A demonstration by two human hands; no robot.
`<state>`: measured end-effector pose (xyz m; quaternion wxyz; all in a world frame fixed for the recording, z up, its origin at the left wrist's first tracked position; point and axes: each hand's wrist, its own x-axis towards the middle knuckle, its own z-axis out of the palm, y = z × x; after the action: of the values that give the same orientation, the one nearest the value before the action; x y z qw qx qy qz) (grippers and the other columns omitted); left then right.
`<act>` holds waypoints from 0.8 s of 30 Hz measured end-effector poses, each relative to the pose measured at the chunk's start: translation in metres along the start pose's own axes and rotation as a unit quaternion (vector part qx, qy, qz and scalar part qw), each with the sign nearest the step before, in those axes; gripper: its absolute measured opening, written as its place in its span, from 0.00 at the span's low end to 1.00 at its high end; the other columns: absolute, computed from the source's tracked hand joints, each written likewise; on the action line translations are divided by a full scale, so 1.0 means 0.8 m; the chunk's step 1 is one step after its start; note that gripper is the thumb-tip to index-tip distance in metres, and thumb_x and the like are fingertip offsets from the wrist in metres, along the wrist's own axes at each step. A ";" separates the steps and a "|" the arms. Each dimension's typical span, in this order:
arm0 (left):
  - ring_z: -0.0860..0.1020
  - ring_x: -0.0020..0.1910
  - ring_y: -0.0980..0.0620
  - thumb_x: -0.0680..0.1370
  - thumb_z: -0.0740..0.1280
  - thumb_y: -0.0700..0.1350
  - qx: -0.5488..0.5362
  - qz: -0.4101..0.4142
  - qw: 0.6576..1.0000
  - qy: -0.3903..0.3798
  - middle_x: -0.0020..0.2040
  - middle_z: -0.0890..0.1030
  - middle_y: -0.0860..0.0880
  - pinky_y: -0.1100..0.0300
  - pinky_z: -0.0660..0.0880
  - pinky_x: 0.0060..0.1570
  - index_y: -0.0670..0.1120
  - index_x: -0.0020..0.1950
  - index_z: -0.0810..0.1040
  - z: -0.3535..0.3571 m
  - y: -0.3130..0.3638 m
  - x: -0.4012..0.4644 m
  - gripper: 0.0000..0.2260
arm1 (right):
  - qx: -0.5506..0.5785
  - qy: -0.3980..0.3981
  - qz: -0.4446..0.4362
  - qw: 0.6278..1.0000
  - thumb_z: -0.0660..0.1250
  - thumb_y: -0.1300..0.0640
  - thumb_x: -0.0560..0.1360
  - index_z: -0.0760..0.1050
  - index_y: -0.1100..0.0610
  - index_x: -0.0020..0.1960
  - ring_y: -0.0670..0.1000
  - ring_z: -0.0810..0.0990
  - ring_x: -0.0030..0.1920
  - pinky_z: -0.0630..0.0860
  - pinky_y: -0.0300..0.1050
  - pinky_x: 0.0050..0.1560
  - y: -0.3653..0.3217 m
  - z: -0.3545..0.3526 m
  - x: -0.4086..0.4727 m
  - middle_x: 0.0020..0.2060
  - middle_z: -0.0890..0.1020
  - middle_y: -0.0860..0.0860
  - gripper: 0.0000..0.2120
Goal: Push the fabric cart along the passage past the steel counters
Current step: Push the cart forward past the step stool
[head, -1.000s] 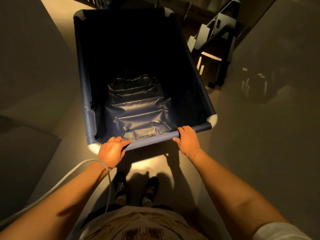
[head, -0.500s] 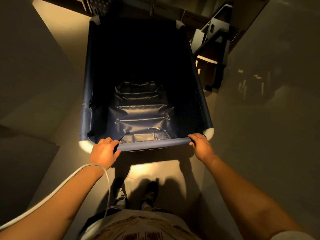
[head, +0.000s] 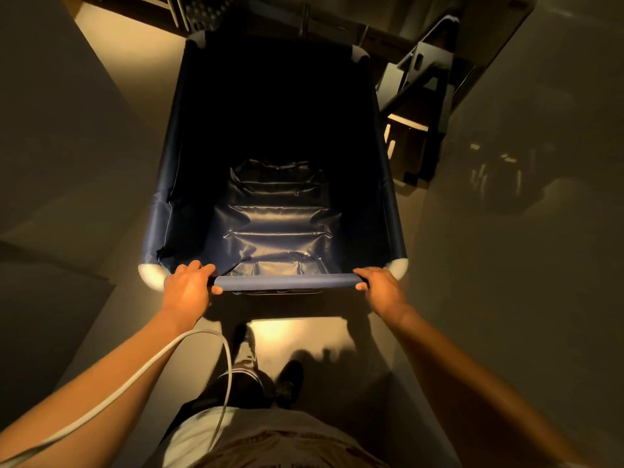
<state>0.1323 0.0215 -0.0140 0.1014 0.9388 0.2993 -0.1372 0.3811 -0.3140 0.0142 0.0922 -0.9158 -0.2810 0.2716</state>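
A dark blue fabric cart (head: 391, 211) with white corner caps stands in front of me in a narrow passage. It holds nothing; only its shiny creased bottom shows. My left hand (head: 187, 290) grips the near rim bar (head: 287, 282) at its left end, fingers curled over the top. At the bar's right end, close to the white corner cap, my right hand (head: 380, 288) grips it too. Steel counters flank the cart: one on the left (head: 57, 146) and one on the right (head: 526, 231).
A dark metal frame or stand (head: 422, 96) sits just right of the cart's far end. Shelving or racks (head: 304, 18) cross the passage ahead. A white cable (head: 135, 376) hangs over my left forearm. My feet are on the lit floor (head: 297, 332).
The cart has straightened and now points along the passage. My right hand slid out to the right end of the bar. Both hands kept their hold.
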 end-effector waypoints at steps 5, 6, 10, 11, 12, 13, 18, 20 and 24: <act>0.76 0.46 0.43 0.72 0.76 0.46 0.000 -0.014 1.000 0.003 0.47 0.77 0.46 0.46 0.77 0.46 0.51 0.54 0.79 -0.008 -0.003 0.028 0.13 | 0.014 0.002 0.009 1.000 0.65 0.58 0.82 0.72 0.55 0.74 0.55 0.73 0.69 0.68 0.52 0.75 -0.008 -0.009 0.025 0.68 0.78 0.54 0.20; 0.76 0.46 0.42 0.72 0.75 0.45 -0.002 -0.015 1.000 0.003 0.47 0.78 0.46 0.46 0.78 0.46 0.50 0.53 0.79 -0.010 -0.004 0.034 0.12 | 0.015 0.002 0.013 1.000 0.64 0.58 0.82 0.72 0.55 0.74 0.55 0.73 0.69 0.68 0.52 0.75 -0.010 -0.011 0.031 0.69 0.77 0.54 0.20; 0.76 0.46 0.42 0.72 0.75 0.42 -0.009 -0.010 1.000 0.010 0.47 0.77 0.46 0.46 0.78 0.45 0.49 0.52 0.79 -0.021 -0.004 0.067 0.11 | 0.026 -0.008 0.031 0.999 0.63 0.58 0.83 0.71 0.54 0.74 0.55 0.73 0.69 0.68 0.54 0.75 -0.017 -0.028 0.062 0.68 0.77 0.54 0.20; 0.75 0.46 0.43 0.72 0.75 0.42 -0.011 -0.010 1.000 0.011 0.47 0.77 0.46 0.46 0.78 0.46 0.49 0.52 0.79 -0.024 -0.004 0.077 0.11 | 0.023 -0.012 0.029 0.999 0.63 0.58 0.83 0.71 0.54 0.74 0.56 0.73 0.69 0.69 0.55 0.74 -0.018 -0.033 0.071 0.68 0.77 0.54 0.20; 0.75 0.45 0.43 0.72 0.74 0.42 -0.010 -0.011 1.000 0.012 0.46 0.77 0.46 0.46 0.78 0.46 0.50 0.52 0.79 -0.027 -0.004 0.088 0.11 | 0.016 -0.016 0.027 0.999 0.63 0.58 0.82 0.72 0.54 0.74 0.56 0.74 0.68 0.70 0.55 0.73 -0.021 -0.038 0.080 0.67 0.78 0.54 0.20; 0.75 0.45 0.43 0.72 0.74 0.42 -0.010 -0.013 1.000 0.014 0.46 0.77 0.46 0.47 0.78 0.45 0.50 0.52 0.79 -0.030 -0.005 0.097 0.10 | 0.009 -0.020 0.022 1.000 0.63 0.59 0.82 0.73 0.54 0.73 0.57 0.75 0.67 0.71 0.56 0.72 -0.023 -0.044 0.089 0.66 0.79 0.55 0.19; 0.74 0.42 0.41 0.72 0.73 0.42 -0.029 0.004 0.999 0.031 0.43 0.77 0.44 0.46 0.75 0.42 0.47 0.49 0.80 -0.048 -0.011 0.155 0.07 | -0.016 -0.047 0.007 0.999 0.64 0.57 0.81 0.78 0.54 0.64 0.56 0.78 0.63 0.71 0.53 0.70 -0.039 -0.073 0.136 0.60 0.82 0.55 0.13; 0.74 0.43 0.41 0.73 0.73 0.43 -0.034 0.003 0.999 0.024 0.44 0.77 0.44 0.46 0.73 0.43 0.47 0.49 0.80 -0.056 -0.013 0.178 0.07 | -0.007 -0.032 0.021 0.999 0.65 0.59 0.81 0.77 0.54 0.67 0.56 0.77 0.66 0.69 0.52 0.72 -0.045 -0.080 0.153 0.63 0.81 0.54 0.16; 0.72 0.45 0.43 0.75 0.72 0.50 -0.044 0.003 0.999 0.025 0.45 0.76 0.46 0.47 0.72 0.46 0.49 0.50 0.78 -0.070 -0.014 0.220 0.08 | 0.036 -0.003 0.070 0.997 0.65 0.62 0.80 0.77 0.53 0.69 0.58 0.75 0.68 0.69 0.47 0.71 -0.053 -0.090 0.183 0.66 0.79 0.56 0.18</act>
<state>0.2744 0.1398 -0.0181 0.1357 0.9376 0.3043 -0.0998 0.5030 -0.1974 0.0227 0.1049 -0.9284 -0.2070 0.2901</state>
